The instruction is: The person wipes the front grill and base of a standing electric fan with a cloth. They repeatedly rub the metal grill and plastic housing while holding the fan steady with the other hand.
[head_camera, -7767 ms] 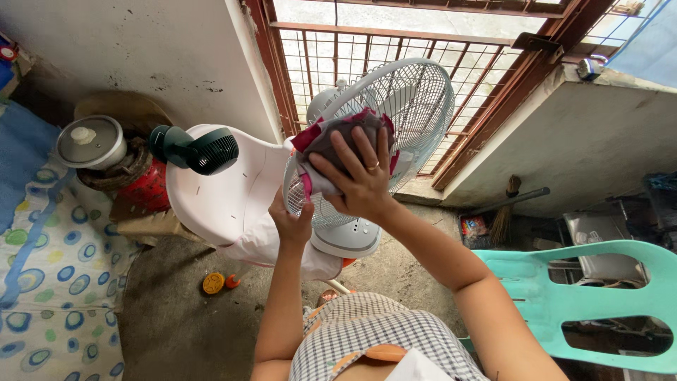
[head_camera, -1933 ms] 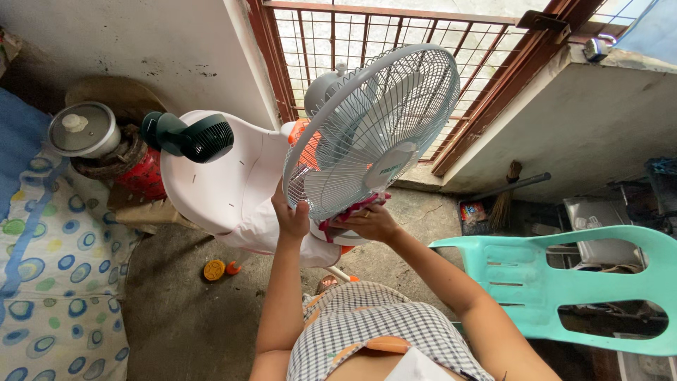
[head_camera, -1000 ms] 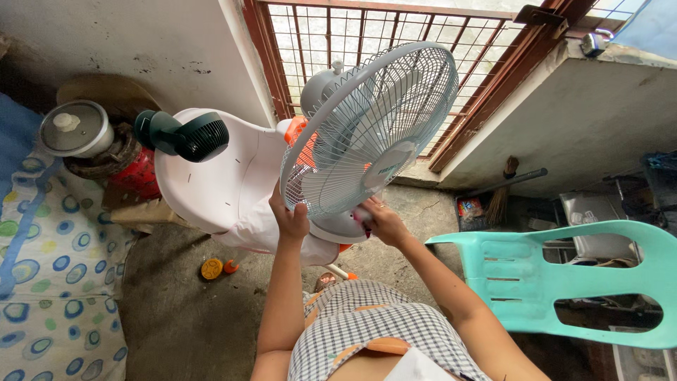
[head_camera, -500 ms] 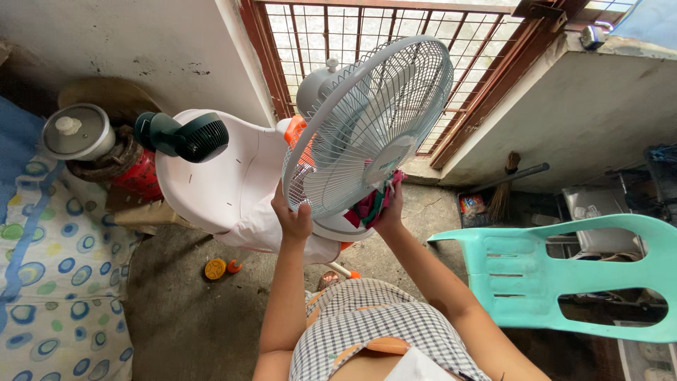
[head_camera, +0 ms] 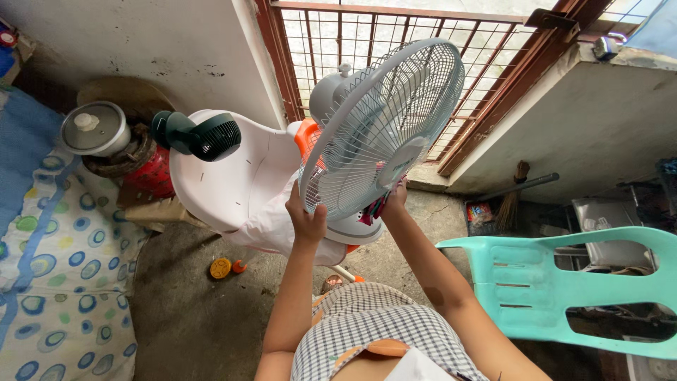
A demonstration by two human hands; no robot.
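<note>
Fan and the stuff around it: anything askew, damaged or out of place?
The white fan is tilted well off upright, its grille leaning right. The left hand grips the grille's lower rim; the right hand presses a reddish cloth below the hub. Small orange pieces lie loose on the concrete floor. No damage visible.

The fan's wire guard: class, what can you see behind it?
Behind the guard show the grey motor housing, part of a pink cloth and the right hand. The blades can't be made out; the cloth's remainder is covered.
</note>
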